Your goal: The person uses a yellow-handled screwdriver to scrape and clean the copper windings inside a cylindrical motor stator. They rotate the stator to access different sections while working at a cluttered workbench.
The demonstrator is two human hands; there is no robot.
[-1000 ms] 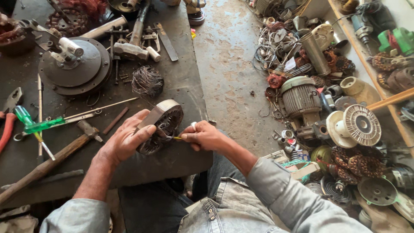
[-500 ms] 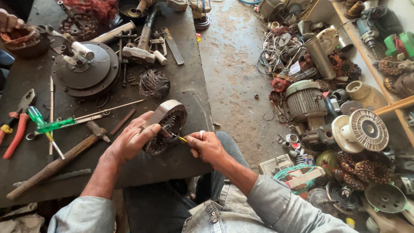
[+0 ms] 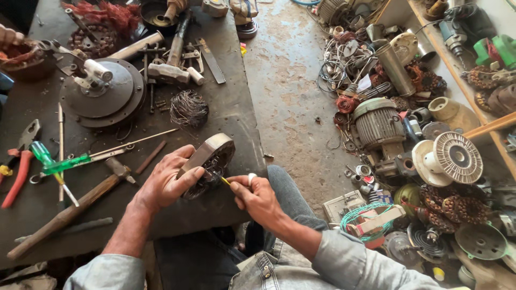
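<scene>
Since half a second ago little has shifted: both hands stay at the stator, and the view has only drifted slightly.

Head view: the left hand [image 3: 166,180] has its fingers curled and clamped around the ring-shaped motor stator [image 3: 210,159], holding it tilted on edge near the bench's [image 3: 236,115] front right corner. The right hand [image 3: 257,197] has its fingers pinched together on a thin yellow-tipped tool [image 3: 224,181], whose point touches the stator's windings.

Counted on the bench: one stator, one hammer [image 3: 72,207] lying toward the front left, one green-handled screwdriver [image 3: 51,165], one red-handled pliers [image 3: 17,171] at the left edge, one ball of loose wire [image 3: 189,108] near the middle.
</scene>
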